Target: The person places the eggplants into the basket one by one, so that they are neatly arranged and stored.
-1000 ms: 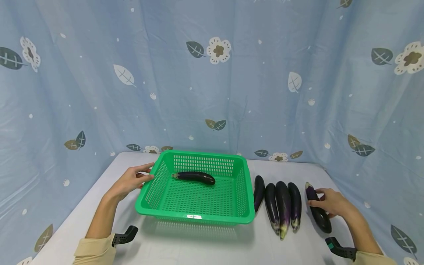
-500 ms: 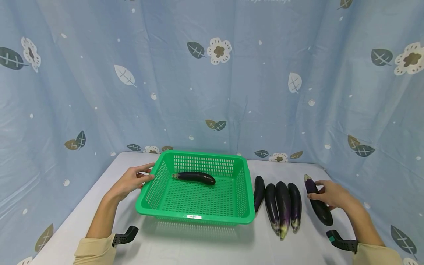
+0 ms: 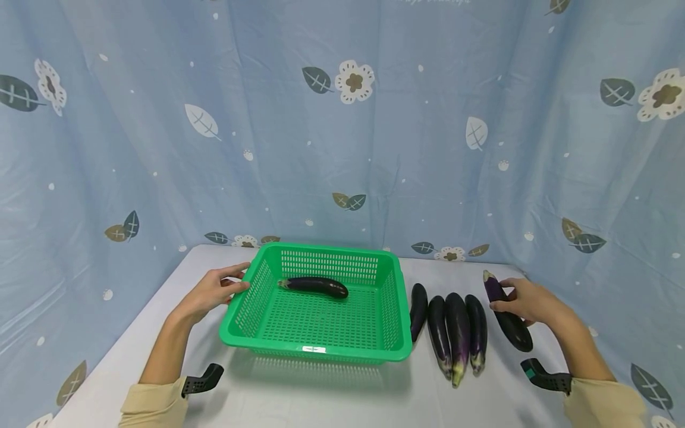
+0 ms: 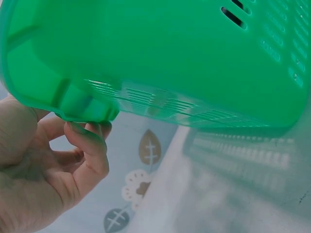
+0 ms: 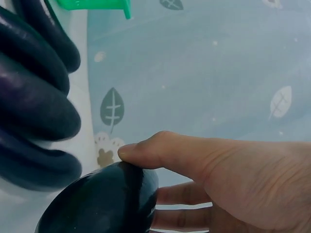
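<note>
Right hand (image 3: 533,302): clamping its grip on single eggplant (image 3: 512,327), apparently hovering above the worktop (image 3: 321,410).
Four eggplants (image 3: 457,333): lying just left.
Left hand (image 3: 210,292): pinching left rim of green basket (image 3: 364,352).

Right grip (image 3: 526,301) pinching (left (image 3: 210,292) apparently too).

Both sleeves (image 3: 154,405) are beige in colour. Each wrist wears a black, bent device (image 3: 199,383) with small holes; the right one also has a green patch (image 3: 530,373).
</note>
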A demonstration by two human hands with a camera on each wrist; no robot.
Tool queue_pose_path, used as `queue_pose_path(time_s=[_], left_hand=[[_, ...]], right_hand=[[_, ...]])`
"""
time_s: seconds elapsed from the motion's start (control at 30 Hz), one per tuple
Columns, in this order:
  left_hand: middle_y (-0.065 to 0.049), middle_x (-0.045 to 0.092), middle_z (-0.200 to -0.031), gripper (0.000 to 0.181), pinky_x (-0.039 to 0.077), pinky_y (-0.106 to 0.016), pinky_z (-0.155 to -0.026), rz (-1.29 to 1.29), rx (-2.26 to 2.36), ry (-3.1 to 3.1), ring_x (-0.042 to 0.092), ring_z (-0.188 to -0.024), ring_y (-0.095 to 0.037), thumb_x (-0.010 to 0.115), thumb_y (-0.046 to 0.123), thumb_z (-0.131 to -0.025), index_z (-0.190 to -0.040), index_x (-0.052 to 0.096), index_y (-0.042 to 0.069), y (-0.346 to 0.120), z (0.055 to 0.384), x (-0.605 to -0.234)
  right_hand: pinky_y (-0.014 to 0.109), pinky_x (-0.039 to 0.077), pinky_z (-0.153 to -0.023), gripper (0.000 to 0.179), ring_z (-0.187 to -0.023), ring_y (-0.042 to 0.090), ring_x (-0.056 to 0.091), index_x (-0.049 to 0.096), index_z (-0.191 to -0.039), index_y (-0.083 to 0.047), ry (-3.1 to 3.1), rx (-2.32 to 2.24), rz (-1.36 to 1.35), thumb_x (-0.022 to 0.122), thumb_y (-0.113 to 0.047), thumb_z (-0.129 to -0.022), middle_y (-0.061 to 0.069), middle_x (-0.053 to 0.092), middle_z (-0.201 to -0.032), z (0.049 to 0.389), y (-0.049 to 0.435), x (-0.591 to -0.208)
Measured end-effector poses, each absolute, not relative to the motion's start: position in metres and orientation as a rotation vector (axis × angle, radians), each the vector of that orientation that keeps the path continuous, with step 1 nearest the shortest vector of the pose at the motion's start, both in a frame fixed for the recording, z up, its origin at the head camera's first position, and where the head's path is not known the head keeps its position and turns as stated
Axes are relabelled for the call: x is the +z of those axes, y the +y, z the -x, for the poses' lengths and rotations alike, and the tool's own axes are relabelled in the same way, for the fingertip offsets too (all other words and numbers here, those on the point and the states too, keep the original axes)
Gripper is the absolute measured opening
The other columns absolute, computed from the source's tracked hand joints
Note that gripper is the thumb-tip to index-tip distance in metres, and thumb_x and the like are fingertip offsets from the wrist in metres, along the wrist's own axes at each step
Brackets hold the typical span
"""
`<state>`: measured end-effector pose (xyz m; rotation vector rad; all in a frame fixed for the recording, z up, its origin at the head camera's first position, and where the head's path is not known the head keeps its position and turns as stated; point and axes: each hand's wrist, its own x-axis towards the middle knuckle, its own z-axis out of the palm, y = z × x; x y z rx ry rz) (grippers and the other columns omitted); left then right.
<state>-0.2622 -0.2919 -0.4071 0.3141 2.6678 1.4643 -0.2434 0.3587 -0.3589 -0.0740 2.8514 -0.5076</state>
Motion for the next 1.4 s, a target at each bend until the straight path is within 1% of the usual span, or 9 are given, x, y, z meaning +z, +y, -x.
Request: queue_pose_path(time_s=[0.2,0.43,0.67,0.87,1.1,1.23,1.4], left_hand=[[-0.028,0.047,-0.136,0.066,0.051,-0.033,-0.067,-0.313,1.452,2.674,0.058,-0.091,-0.015,0.065,0.030,-0.096,-0.152,0.038,0.008,-0.291,0.262,-0.405],[-0.028,0.048,-0.135,0.066,0.051,-0.037,-0.067,-0.308,1.451,2.672,0.056,-0.088,-0.014,0.065,0.030,-0.096,-0.151,0.039,0.008,-0.290,0.261,-0.405],[-0.028,0.048,-0.135,0.065,0.051,-0.039,-0.066,-0.318,1.453,2.671,0.056,-0.085,-0.013,0.065,0.030,-0.095,-0.151,0.039,0.008,-0.290,0.262,-0.406],[-0.028,0.047,-0.136,0.066,0.050,-0.038,-0.065,-0.317,1.451,2.670,0.055,-0.083,-0.012,0.065,0.031,-0.096,-0.152,0.038,0.009,-0.291,0.261,-0.407],[-0.027,0.046,-0.137,0.067,0.050,-0.036,-0.067,-0.309,1.446,2.674,0.057,-0.091,-0.014,0.065,0.032,-0.096,-0.153,0.037,0.010,-0.292,0.261,-0.407],[-0.028,0.047,-0.137,0.067,0.051,-0.036,-0.066,-0.314,1.450,2.673,0.057,-0.089,-0.012,0.065,0.031,-0.096,-0.152,0.037,0.009,-0.292,0.261,-0.407],[-0.027,0.047,-0.135,0.067,0.050,-0.035,-0.064,-0.325,1.462,2.666,0.055,-0.084,-0.010,0.065,0.030,-0.095,-0.152,0.037,0.009,-0.292,0.261,-0.406]], right_hand=[[0.037,0.057,-0.058,0.095,-0.071,0.019,0.066,0.036,-0.137,0.021,2.866,-0.543,0.141,0.074,-0.047,-0.084,0.036,0.063,-0.108,0.248,0.348,-0.351],[0.036,0.057,-0.059,0.090,-0.068,0.017,0.066,0.033,-0.140,0.020,2.847,-0.565,0.168,0.073,-0.040,-0.086,0.031,0.066,-0.104,0.252,0.333,-0.339],[0.035,0.057,-0.059,0.083,-0.067,0.015,0.067,0.031,-0.142,0.019,2.841,-0.550,0.214,0.071,-0.031,-0.089,0.029,0.067,-0.104,0.254,0.321,-0.331],[0.033,0.054,-0.059,0.080,-0.068,0.014,0.066,0.033,-0.143,0.016,2.865,-0.474,0.264,0.070,-0.031,-0.090,0.024,0.069,-0.102,0.258,0.308,-0.324],[0.035,0.053,-0.062,0.076,-0.071,0.016,0.066,0.040,-0.141,0.012,2.911,-0.409,0.319,0.071,-0.032,-0.088,0.022,0.069,-0.102,0.265,0.294,-0.318],[0.037,0.053,-0.064,0.073,-0.074,0.017,0.066,0.046,-0.139,0.010,2.942,-0.378,0.348,0.073,-0.034,-0.087,0.022,0.069,-0.103,0.268,0.288,-0.315],[0.037,0.053,-0.065,0.072,-0.075,0.018,0.066,0.046,-0.139,0.010,2.927,-0.392,0.373,0.072,-0.033,-0.087,0.023,0.069,-0.103,0.271,0.281,-0.309]])
